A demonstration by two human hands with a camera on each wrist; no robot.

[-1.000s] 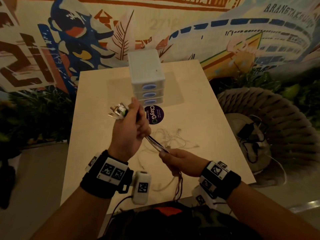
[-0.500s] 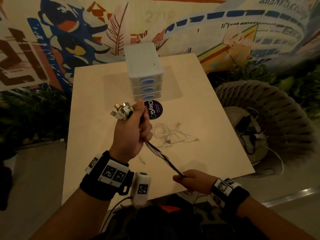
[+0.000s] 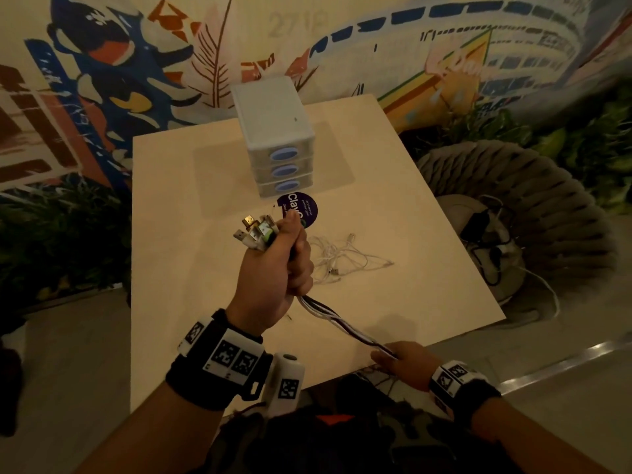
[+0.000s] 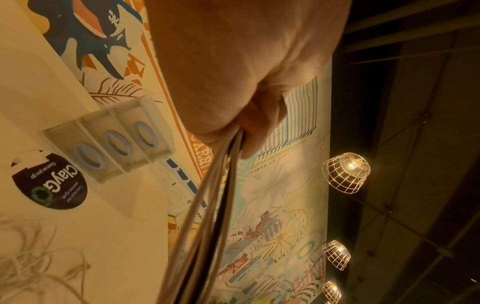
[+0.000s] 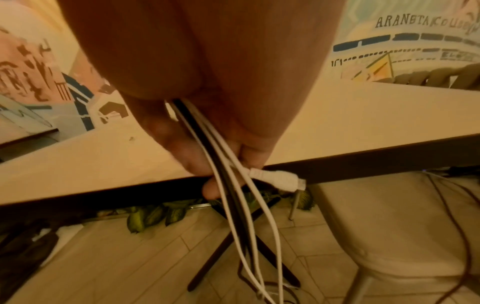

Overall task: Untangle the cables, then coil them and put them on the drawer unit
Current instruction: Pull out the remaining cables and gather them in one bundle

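Note:
My left hand [image 3: 284,265] is raised over the table and grips a bundle of white and black cables [image 3: 342,325], with several USB plugs [image 3: 254,230] sticking out above the fist. The bundle runs taut down to my right hand [image 3: 398,362], which grips it at the table's near edge. In the right wrist view the cables [image 5: 233,181] hang below the fingers [image 5: 187,156], one ending in a white connector [image 5: 279,179]. The left wrist view shows the bundle [image 4: 207,216] leaving my fist. A white drawer unit [image 3: 273,131] with three blue-handled drawers stands at the back of the table.
A loose tangle of thin white cables [image 3: 342,256] lies on the pale table [image 3: 191,234], right of my left hand. A dark round sticker [image 3: 299,210] sits before the drawer unit. A wicker chair [image 3: 513,213] with black cables stands to the right.
My right hand has slid down the bundle, away from the left hand, to the table's near edge. The cables now stretch longer and taut between the hands. The left hand stays raised.

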